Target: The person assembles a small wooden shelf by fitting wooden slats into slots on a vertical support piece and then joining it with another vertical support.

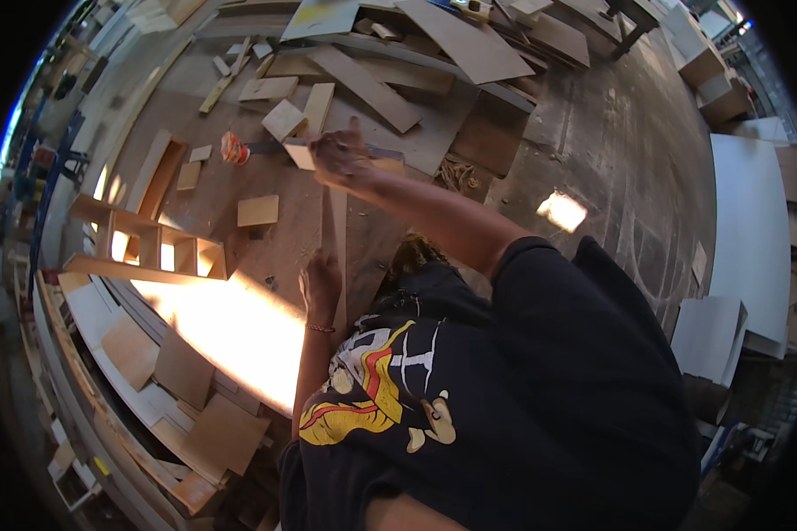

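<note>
My right hand (342, 159) reaches across to a short, pale-ended wooden board (299, 156), its fingers bent over the board and one digit pointing up. Below it, a long narrow wooden strip (338, 221) runs back toward my body. Close along the strip's left side is my left hand (321, 285), fingers curled and apparently gripping its edge; the contact is partly hidden. A bracelet circles that wrist. Left of the right hand lie a dark flat blade-like piece (266, 149) and a red-and-white container (234, 149). A small rectangular wood block (258, 211) lies nearer.
An open wooden frame with compartments (155, 243) stands at the left. Loose boards (367, 88) and offcuts cover the far side. More panels (226, 434) are stacked at the lower left. Large white sheets (748, 239) stand at the right; tan rope-like material (459, 174) lies beyond my forearm.
</note>
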`<state>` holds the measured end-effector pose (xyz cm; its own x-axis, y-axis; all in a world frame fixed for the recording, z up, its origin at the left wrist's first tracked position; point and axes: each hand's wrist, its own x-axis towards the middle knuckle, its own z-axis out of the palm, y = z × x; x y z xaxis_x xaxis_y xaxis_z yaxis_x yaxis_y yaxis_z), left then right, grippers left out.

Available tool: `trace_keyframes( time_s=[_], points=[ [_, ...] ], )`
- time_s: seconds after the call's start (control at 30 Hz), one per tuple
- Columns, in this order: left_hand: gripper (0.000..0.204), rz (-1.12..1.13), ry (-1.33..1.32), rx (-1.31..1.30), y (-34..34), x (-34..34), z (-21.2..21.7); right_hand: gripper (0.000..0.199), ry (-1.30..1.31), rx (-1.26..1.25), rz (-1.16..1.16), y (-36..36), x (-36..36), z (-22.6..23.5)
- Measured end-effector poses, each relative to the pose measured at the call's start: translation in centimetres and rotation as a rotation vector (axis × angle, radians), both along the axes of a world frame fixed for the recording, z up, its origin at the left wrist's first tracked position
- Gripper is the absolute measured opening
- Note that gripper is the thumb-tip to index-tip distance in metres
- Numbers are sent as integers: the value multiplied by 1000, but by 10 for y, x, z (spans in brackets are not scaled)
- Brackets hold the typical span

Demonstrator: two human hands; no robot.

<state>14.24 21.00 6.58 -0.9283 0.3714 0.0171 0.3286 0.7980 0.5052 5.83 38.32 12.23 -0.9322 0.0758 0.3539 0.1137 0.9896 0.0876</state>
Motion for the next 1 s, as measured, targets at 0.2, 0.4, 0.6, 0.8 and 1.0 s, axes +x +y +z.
trace_keyframes(
  time_s=[0.2,0.4,0.6,0.8,1.0],
  points=[
    [24,32,-66,-70,6,-2,12,33,-420,-241,25,9,-32,25],
    [26,-101,-102,-144,-1,-19,15,31,-343,-204,-14,-2,-44,6],
    [27,-146,-199,-55,-29,-36,-11,26,-158,-11,137,-12,-15,-19],
    [14,-119,57,-5,-14,-22,-21,37,-166,-268,-48,17,33,14],
    [13,-80,72,-89,-7,-12,-8,26,-204,-324,149,-30,96,16]
  ],
)
